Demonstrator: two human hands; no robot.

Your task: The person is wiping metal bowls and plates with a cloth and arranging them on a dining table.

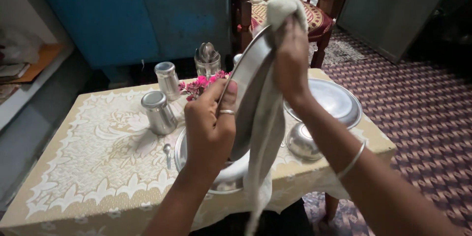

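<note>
Steel plate (248,88) (shiny, tilted upright) with pale cloth (265,118) draped over it.

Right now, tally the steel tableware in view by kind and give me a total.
Steel plates: 3, one held up in the left hand and wiped with a cloth by the right hand, one on the table at right, one under the left hand
Steel tumblers: 2
Steel bowls: 1
Total: 6

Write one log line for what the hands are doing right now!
left hand: grips round steel plate on edge | right hand: presses pale cloth on plate | below: cream lace-patterned tablecloth
</note>
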